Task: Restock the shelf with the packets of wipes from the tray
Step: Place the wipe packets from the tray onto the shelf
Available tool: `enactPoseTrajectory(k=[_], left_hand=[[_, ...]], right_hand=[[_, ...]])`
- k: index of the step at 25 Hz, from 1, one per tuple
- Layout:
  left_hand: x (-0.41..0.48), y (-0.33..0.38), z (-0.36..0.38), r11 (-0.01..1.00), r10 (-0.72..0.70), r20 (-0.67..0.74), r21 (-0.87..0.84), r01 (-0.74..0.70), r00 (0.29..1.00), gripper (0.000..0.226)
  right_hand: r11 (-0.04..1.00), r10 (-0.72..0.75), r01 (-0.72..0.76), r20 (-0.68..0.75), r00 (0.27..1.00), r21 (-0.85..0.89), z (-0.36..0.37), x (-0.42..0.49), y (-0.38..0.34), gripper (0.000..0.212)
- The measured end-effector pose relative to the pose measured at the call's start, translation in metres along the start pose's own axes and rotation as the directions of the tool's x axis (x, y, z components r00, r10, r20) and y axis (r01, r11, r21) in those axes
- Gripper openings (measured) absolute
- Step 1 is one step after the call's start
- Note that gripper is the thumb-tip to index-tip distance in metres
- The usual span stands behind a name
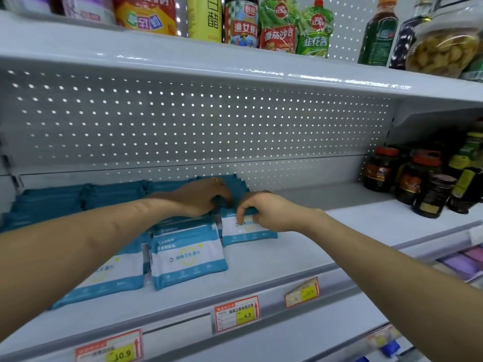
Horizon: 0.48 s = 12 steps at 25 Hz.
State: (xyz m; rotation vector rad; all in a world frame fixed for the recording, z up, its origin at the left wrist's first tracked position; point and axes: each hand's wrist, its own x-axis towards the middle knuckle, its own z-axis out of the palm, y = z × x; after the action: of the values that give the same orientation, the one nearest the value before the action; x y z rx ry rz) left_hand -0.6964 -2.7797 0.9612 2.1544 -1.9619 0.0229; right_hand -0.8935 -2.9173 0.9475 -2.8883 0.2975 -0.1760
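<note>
Several blue-and-white packets of wipes stand in rows on the white shelf (300,254). My right hand (266,211) pinches the top edge of the rightmost packet (248,232), which stands upright at the end of a row. My left hand (201,195) lies palm down on the tops of the packets behind it, fingers curled over their upper edges. A front packet (187,259) stands alone near the shelf lip, with another packet (109,275) to its left, partly behind my forearm. The tray is out of view.
Dark sauce jars (415,178) stand at the shelf's right end. Bottles and pouches (277,24) fill the shelf above. Price tags (236,313) hang on the front rail. Bare shelf lies between the packets and the jars.
</note>
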Motion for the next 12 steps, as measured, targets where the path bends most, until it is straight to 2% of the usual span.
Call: enactPoseTrajectory(k=[3, 6, 12], left_hand=[[-0.004, -0.004, -0.002, 0.999, -0.037, -0.081, 0.006, 0.038, 0.996, 0.036], [-0.007, -0.014, -0.012, 0.999, -0.042, -0.150, 0.014, 0.044, 0.988, 0.039], [0.012, 0.013, -0.016, 0.999, 0.040, -0.116, 0.010, -0.039, 0.992, 0.034]], right_hand=[[0.999, -0.010, 0.009, -0.002, 1.000, -0.053, 0.012, 0.006, 0.006, 0.056], [0.996, -0.041, 0.039, -0.022, 0.999, -0.085, 0.015, 0.001, 0.005, 0.050], [0.982, -0.081, 0.061, -0.105, 0.991, -0.180, 0.011, -0.026, 0.016, 0.051]])
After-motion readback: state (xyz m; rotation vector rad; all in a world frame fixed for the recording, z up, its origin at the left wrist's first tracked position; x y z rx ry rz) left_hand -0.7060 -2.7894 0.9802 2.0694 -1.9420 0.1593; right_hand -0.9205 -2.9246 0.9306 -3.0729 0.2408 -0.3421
